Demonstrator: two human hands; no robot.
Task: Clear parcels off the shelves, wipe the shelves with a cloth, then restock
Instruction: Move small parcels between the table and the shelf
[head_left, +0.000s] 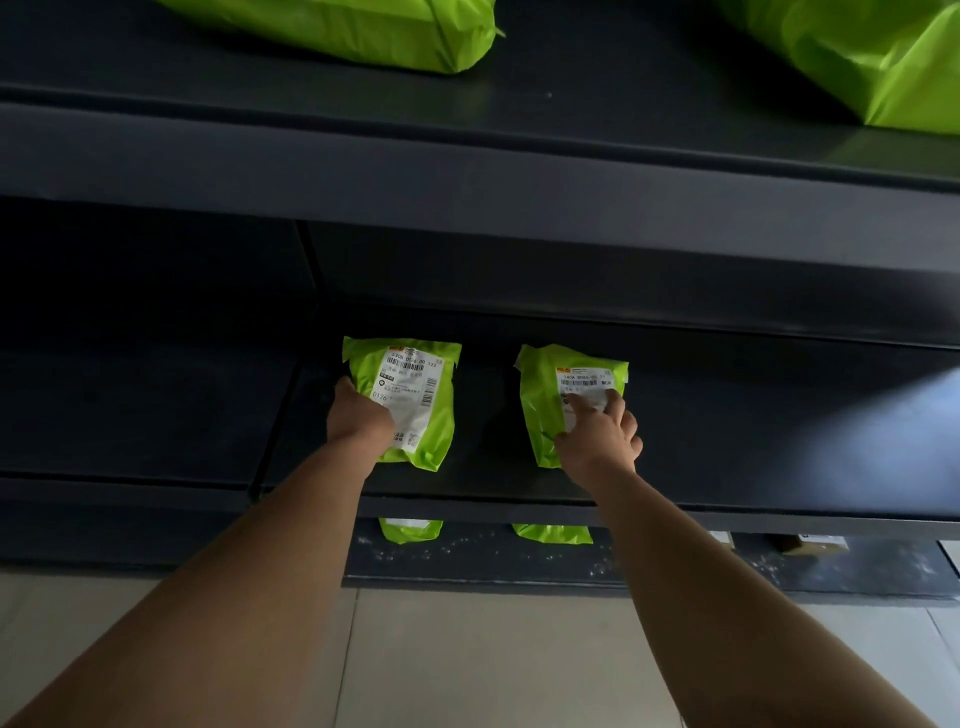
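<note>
Two small green parcels with white labels lie on the dark middle shelf (727, 441). My left hand (358, 415) grips the left parcel (421, 395) at its left edge, thumb on its side and fingers on the label. My right hand (600, 434) rests on top of the right parcel (550, 400), fingers spread across its label, pressing rather than wrapping it. Both parcels lie flat on the shelf. No cloth is in view.
Two large green parcels (363, 26) (857, 57) sit on the upper shelf (467, 156). Below, two more green parcels (410, 530) (553, 534) peek out on the dusty bottom shelf, with cardboard boxes (810, 545) to the right. A vertical divider (306, 291) stands left of my hands. Tiled floor (493, 665) lies beneath.
</note>
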